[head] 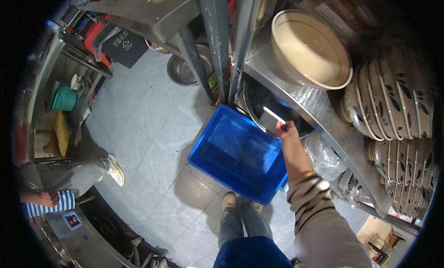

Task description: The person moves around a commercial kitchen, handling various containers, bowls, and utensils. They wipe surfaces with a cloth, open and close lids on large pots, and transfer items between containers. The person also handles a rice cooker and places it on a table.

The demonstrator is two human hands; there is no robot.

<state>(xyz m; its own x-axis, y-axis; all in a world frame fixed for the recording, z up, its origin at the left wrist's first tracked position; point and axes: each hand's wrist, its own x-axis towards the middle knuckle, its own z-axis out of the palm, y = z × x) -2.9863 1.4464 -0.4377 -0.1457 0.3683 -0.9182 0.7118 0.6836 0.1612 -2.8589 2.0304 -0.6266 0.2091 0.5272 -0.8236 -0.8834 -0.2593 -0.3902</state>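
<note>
My right hand [288, 131] reaches in under a metal shelf, its fingertips pinched on the end of a thin white-edged item [274, 114]. What that item is, I cannot tell. It lies over a large round dark pan [255, 105] below the shelf, partly hidden by the shelf edge. Just left of my forearm, a rectangular blue plastic crate [236, 150] lies in front of my feet, with its open side up. My left hand is out of view.
On the metal shelf [295, 94] stand a large cream bowl [312, 52] and stacks of patterned bowls [385, 101]. Shelf posts [216, 49] rise ahead, near a metal basin [187, 68]. At left, another person's hand [48, 198] is by a striped cloth [66, 200].
</note>
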